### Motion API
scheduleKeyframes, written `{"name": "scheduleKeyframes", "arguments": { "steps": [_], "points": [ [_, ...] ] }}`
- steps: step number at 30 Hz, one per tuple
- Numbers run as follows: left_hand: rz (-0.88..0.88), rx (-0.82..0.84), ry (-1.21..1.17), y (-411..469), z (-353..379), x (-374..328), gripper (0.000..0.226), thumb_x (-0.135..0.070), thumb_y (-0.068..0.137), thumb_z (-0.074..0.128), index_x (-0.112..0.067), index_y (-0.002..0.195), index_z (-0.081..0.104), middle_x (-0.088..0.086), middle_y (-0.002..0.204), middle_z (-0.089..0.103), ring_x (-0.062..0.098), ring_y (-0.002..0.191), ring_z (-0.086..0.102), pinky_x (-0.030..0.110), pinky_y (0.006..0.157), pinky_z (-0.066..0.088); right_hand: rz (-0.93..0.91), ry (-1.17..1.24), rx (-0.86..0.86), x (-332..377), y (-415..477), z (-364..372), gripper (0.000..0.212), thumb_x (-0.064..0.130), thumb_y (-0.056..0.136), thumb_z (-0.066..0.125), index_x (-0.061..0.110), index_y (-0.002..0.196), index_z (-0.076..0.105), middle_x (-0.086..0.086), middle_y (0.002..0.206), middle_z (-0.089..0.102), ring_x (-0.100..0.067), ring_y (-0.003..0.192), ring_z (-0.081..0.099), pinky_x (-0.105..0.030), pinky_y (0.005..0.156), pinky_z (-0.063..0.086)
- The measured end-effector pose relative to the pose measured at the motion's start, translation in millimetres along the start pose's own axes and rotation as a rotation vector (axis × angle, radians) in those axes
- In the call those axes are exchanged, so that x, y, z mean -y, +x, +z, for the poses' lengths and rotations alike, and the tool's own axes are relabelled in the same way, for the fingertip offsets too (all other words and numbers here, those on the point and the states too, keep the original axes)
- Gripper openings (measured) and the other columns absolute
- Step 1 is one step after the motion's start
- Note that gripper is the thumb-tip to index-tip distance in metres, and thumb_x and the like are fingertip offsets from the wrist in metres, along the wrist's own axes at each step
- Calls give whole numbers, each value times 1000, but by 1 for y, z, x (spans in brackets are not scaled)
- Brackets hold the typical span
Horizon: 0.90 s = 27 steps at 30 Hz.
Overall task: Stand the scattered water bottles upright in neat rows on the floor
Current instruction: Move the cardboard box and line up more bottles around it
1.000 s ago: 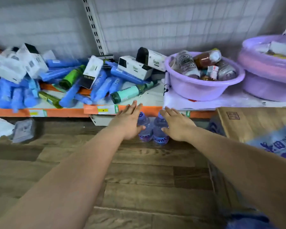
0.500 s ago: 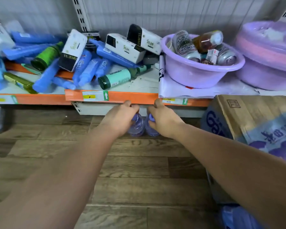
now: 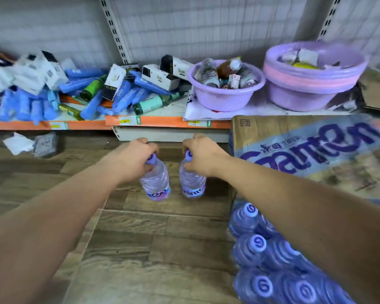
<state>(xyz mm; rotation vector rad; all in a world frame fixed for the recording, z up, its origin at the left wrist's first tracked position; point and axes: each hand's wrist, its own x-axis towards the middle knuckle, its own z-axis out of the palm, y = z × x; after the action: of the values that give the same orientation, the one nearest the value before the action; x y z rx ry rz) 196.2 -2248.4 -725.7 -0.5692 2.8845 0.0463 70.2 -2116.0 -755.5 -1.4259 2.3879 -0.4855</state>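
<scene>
Two clear water bottles with purple caps and purple labels are upright over the wooden floor, side by side with a gap between them. My left hand is closed over the cap of the left bottle. The cap of the right bottle sits in the grip of my right hand. I cannot tell whether the bottle bases touch the floor. Several more bottles with purple caps lie packed together at the lower right, partly hidden under my right arm.
A cardboard case printed in purple stands right of the held bottles. Behind them runs a low orange-edged shelf piled with blue tubes, boxes and two purple basins. White paper and a grey packet lie on the floor at left.
Both hands closed on the bottle caps near the shelf base and pulled the two bottles back toward me and apart. The bottle pack at lower right came into view.
</scene>
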Motion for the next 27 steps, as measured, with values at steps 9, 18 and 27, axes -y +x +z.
{"name": "scheduleKeyframes", "arguments": {
  "steps": [9, 18, 27],
  "points": [
    [34, -82, 102, -108, -102, -131, 32, -25, 86, 63, -12, 115, 60, 13, 114, 61, 29, 111, 54, 31, 87, 43, -109, -176, -159, 17, -165, -127, 27, 19, 81, 62, 8, 106, 63, -9, 94, 60, -24, 89, 49, -28, 72, 39],
    [191, -193, 53, -162, -143, -262, 32, -32, 82, 68, -8, 103, 62, 15, 103, 64, 30, 93, 56, 30, 71, 39, 81, -269, -180, -15, -319, -200, 29, 21, 84, 63, 6, 109, 63, -10, 101, 60, -28, 95, 53, -28, 72, 37],
    [382, -167, 23, -163, -124, -388, 43, -36, 82, 68, -6, 111, 58, 17, 111, 62, 33, 102, 56, 34, 75, 42, 257, -298, -138, -84, -416, -207, 27, 18, 83, 64, 8, 108, 65, -12, 116, 65, -29, 108, 58, -24, 73, 37]
  ]
}}
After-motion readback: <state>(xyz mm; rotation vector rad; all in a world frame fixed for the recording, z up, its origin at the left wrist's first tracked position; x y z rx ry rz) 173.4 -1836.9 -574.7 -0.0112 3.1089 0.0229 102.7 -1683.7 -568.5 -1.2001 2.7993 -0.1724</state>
